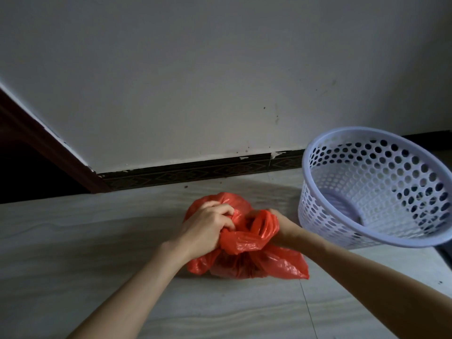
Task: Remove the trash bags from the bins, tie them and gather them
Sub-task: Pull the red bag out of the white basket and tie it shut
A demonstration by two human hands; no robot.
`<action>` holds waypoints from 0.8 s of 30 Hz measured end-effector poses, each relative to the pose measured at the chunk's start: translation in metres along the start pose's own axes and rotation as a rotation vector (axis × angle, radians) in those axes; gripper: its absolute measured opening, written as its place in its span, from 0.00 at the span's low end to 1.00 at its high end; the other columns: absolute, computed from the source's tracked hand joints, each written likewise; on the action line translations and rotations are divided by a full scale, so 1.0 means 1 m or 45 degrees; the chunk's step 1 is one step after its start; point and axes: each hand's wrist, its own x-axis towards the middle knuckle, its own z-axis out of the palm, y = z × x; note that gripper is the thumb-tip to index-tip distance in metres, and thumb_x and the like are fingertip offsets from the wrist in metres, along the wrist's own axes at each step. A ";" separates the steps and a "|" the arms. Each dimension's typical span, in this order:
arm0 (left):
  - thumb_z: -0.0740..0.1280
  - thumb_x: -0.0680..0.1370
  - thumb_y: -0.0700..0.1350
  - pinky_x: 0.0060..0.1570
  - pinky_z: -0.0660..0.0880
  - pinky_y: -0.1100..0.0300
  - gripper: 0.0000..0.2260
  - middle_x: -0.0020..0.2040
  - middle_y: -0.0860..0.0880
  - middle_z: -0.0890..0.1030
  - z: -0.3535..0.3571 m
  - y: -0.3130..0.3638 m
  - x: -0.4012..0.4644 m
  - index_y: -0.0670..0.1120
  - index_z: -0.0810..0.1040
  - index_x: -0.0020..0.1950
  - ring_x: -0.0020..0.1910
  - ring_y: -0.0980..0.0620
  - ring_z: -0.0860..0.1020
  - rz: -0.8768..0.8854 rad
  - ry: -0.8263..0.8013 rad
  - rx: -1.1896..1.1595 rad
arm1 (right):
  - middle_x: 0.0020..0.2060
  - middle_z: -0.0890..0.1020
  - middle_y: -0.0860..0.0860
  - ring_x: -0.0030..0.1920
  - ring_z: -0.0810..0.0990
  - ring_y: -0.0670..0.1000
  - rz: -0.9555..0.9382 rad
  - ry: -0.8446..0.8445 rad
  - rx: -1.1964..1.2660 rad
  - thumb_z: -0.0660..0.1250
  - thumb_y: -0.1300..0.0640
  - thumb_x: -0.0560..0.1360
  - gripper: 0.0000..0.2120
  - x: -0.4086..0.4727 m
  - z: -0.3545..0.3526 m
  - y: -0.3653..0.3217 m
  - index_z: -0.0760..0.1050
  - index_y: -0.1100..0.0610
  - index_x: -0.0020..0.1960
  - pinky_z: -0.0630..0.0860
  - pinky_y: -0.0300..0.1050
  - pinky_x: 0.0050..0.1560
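1. So, tying step, pretty clearly. One red bag (247, 265) sits on the floor (97, 241), already out of the bin (376, 189), and both hands are working its top into a knot.

2. Left hand (208, 223) is curled round a bunched bit of plastic on the left side of the neck, fingers tucked in and gripping it.

3. Right hand (277, 225) is mostly hidden behind a twisted loop of the bag. From what shows, it's clenched on the other handle, pulling to the right.

4. The two ends already cross over each other in the middle, so I'd guess the knot is half made and not cinched yet.

5. Next move probably calls for pulling both ends apart, firm but not jerky. That thin plastic looks like it'd stretch or rip if yanked, and the neck could slip open if one side goes slack.

6. Count: one bag, one bin, two hands. The bin is a pale perforated basket, tipped toward the camera just right of the bag, and it looks unlined with nothing in it.

7. Only one bin and bag in view, so gathering comes later, I figure.
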 end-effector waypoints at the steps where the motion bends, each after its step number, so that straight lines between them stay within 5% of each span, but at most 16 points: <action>1: 0.71 0.63 0.31 0.58 0.69 0.48 0.10 0.44 0.46 0.82 0.005 -0.003 -0.004 0.45 0.84 0.37 0.43 0.44 0.82 -0.006 0.063 0.010 | 0.36 0.78 0.47 0.39 0.78 0.49 0.026 0.024 0.041 0.67 0.61 0.72 0.03 -0.001 -0.001 0.002 0.78 0.60 0.43 0.71 0.35 0.37; 5: 0.73 0.67 0.36 0.67 0.58 0.40 0.06 0.51 0.51 0.79 0.019 0.001 -0.012 0.45 0.83 0.41 0.48 0.51 0.81 -0.097 0.251 -0.193 | 0.36 0.80 0.49 0.38 0.76 0.43 -0.015 0.016 -0.037 0.64 0.64 0.74 0.05 -0.007 -0.003 -0.002 0.78 0.62 0.42 0.70 0.34 0.39; 8: 0.67 0.68 0.47 0.69 0.58 0.44 0.06 0.54 0.62 0.73 0.018 0.011 -0.010 0.51 0.79 0.44 0.50 0.63 0.77 -0.117 0.347 -0.500 | 0.36 0.78 0.37 0.37 0.76 0.35 -0.073 -0.102 0.054 0.61 0.70 0.74 0.08 -0.013 -0.002 -0.006 0.78 0.62 0.43 0.68 0.26 0.41; 12: 0.68 0.65 0.43 0.61 0.69 0.65 0.07 0.54 0.63 0.72 0.020 0.016 -0.009 0.46 0.80 0.41 0.54 0.64 0.75 -0.178 0.375 -0.737 | 0.47 0.78 0.52 0.48 0.76 0.46 0.047 -0.185 0.508 0.59 0.75 0.73 0.15 -0.016 -0.002 -0.007 0.73 0.64 0.57 0.75 0.40 0.52; 14: 0.68 0.66 0.44 0.56 0.70 0.71 0.07 0.54 0.58 0.71 0.017 0.016 -0.010 0.42 0.79 0.40 0.52 0.63 0.76 -0.124 0.352 -0.671 | 0.45 0.78 0.56 0.45 0.76 0.50 0.161 -0.172 0.819 0.57 0.75 0.74 0.18 -0.014 -0.008 -0.007 0.74 0.56 0.54 0.75 0.46 0.50; 16: 0.68 0.68 0.46 0.55 0.73 0.66 0.07 0.56 0.54 0.70 0.018 0.015 -0.010 0.43 0.79 0.39 0.53 0.59 0.75 0.017 0.285 -0.474 | 0.44 0.79 0.56 0.41 0.77 0.50 0.157 -0.144 0.874 0.58 0.73 0.75 0.23 -0.011 -0.016 -0.006 0.70 0.47 0.59 0.77 0.42 0.43; 18: 0.68 0.70 0.47 0.51 0.76 0.57 0.06 0.58 0.52 0.68 0.020 0.014 -0.012 0.44 0.79 0.38 0.52 0.54 0.77 0.081 0.182 -0.325 | 0.49 0.80 0.57 0.46 0.77 0.48 -0.007 -0.101 0.592 0.60 0.67 0.77 0.26 -0.006 -0.019 -0.006 0.60 0.44 0.67 0.76 0.36 0.47; 20: 0.67 0.71 0.45 0.49 0.76 0.55 0.07 0.58 0.50 0.68 0.022 0.012 -0.013 0.43 0.79 0.36 0.51 0.51 0.78 0.119 0.132 -0.244 | 0.54 0.78 0.52 0.52 0.75 0.40 -0.135 -0.035 0.345 0.61 0.64 0.76 0.23 0.000 -0.015 -0.006 0.62 0.51 0.69 0.70 0.28 0.54; 22: 0.68 0.71 0.43 0.59 0.73 0.56 0.06 0.58 0.49 0.68 0.024 0.011 -0.014 0.43 0.79 0.35 0.53 0.50 0.76 0.195 0.155 -0.129 | 0.51 0.77 0.50 0.46 0.75 0.32 -0.159 0.037 0.282 0.64 0.66 0.75 0.17 0.004 -0.015 -0.007 0.72 0.58 0.63 0.68 0.24 0.50; 24: 0.67 0.72 0.41 0.70 0.61 0.55 0.06 0.57 0.48 0.68 0.027 0.011 -0.012 0.44 0.80 0.35 0.57 0.49 0.72 0.250 0.238 0.069 | 0.47 0.78 0.53 0.42 0.75 0.36 -0.177 0.076 0.252 0.66 0.67 0.73 0.11 0.005 -0.015 -0.007 0.75 0.58 0.55 0.70 0.27 0.47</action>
